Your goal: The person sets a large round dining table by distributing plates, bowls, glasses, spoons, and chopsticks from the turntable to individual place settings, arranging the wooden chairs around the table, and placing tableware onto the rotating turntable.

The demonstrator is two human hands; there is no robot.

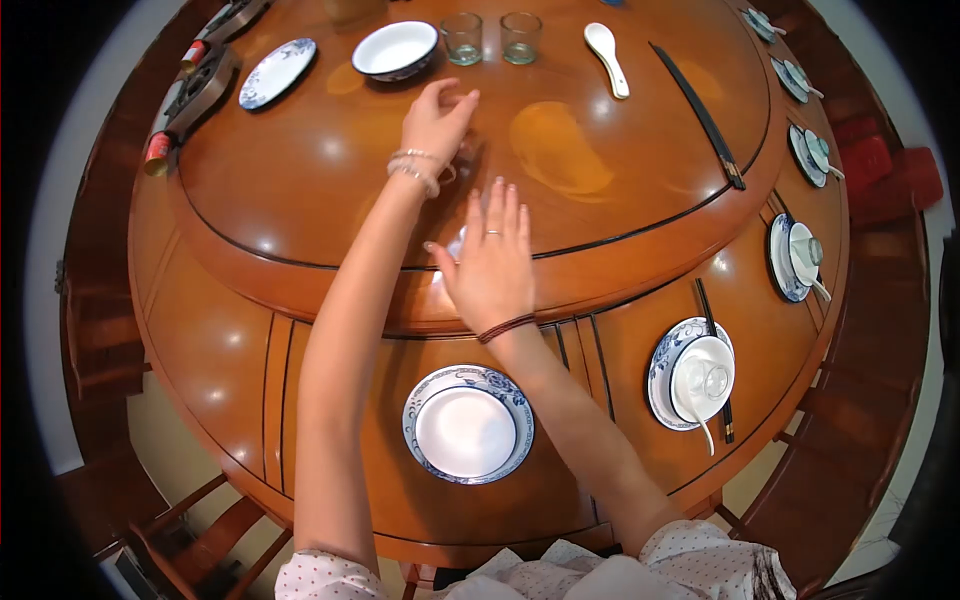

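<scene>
My left hand (pixel 437 122), with bracelets at the wrist, hovers over the raised round turntable (pixel 330 215), just below a white bowl (pixel 397 48). Its fingers are loosely bent and apart, and nothing shows in them. My right hand (pixel 492 262) is stretched out, fingers extended and thumb apart, over the turntable's near edge; whether it touches the wood I cannot tell. Nearest to my body, a white bowl (pixel 466 432) sits on a blue-patterned plate (pixel 425 462). Two glasses (pixel 462 42) (pixel 520 40) stand beside the far bowl.
On the turntable lie a patterned plate (pixel 278 74), a white spoon (pixel 605 58) and black chopsticks (pixel 705 120). A place setting with a plate (pixel 660 392) and chopsticks (pixel 729 425) is at the right. Several more settings follow the right edge. Red cans (pixel 158 150) stand at the left.
</scene>
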